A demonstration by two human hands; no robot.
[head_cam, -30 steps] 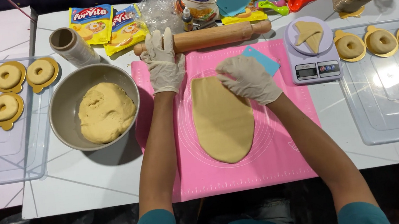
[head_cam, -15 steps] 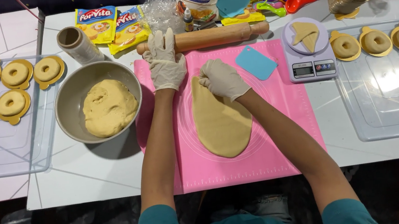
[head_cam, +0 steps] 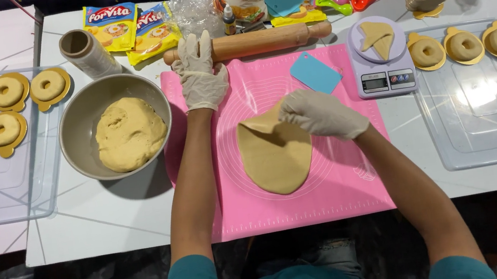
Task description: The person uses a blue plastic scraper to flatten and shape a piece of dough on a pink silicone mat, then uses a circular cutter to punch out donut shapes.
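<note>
Lifting the far edge of the rolled dough sheet, my gloved right hand pinches it between fingers and thumb, so that a corner folds up off the pink mat. The sheet lies at the mat's middle, its near end flat and apparently clinging. I judge it soft, limp and light, thin enough to stretch or tear if hung from one point, so I would take it along the edge with spread fingers. My left hand rests at the mat's far left corner, fingers laid loosely over the wooden rolling pin, not gripping hard.
</note>
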